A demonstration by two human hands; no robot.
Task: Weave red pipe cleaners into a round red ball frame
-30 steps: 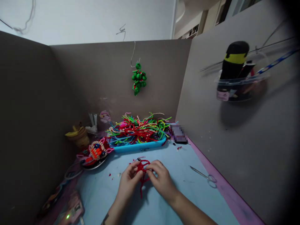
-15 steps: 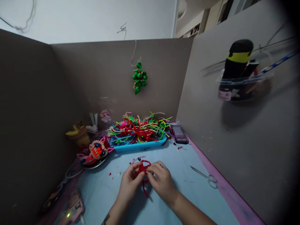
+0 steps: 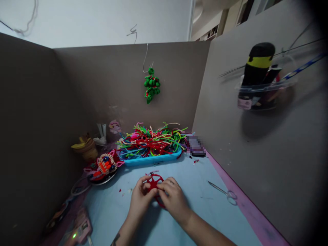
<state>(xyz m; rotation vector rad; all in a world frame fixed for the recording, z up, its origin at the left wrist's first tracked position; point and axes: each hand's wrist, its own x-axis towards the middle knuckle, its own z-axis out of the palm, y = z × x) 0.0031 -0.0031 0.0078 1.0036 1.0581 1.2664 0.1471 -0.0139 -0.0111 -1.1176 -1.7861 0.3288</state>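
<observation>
Between my hands is a red fuzzy pipe-cleaner piece (image 3: 153, 184), shaped like a ring with spokes meeting at a solid middle. My left hand (image 3: 140, 196) pinches its left side between thumb and fingers. On the right, the fingertips of my right hand (image 3: 174, 196) close on the piece near its middle, covering part of the ring. A red strand curves below, partly behind my right hand. Just beyond the fingers lie a small pink strip and a dark bit on the light blue mat (image 3: 194, 218).
Behind stands a blue tray (image 3: 153, 159) heaped with coloured pipe cleaners (image 3: 156, 141). Scissors (image 3: 222, 193) lie at right, a phone (image 3: 195, 146) farther back. At left are a beaded, face-like craft (image 3: 106, 165) and a pink device (image 3: 82, 225). A green ornament (image 3: 152, 85) hangs ahead.
The red piece has turned in my fingers, so its spokes and ring show more openly. Its loose lower strand has swung right, toward my right hand.
</observation>
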